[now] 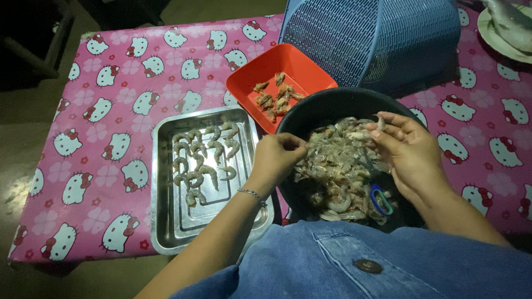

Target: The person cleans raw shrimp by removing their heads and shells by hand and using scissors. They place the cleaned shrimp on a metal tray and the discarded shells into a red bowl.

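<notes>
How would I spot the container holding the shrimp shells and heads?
Start at the pink cartoon-cat tablecloth and find the big upturned blue plastic basket. Right in front of it sits a shallow red rectangular plastic tray, next to the dark round basin. Unlike the silver metal tray, it holds only orange scraps.

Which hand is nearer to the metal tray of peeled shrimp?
Left. The left hand hovers by the black bowl's rim, right beside the metal tray. The right hand is over the bowl's far side, holding a shrimp.
</notes>
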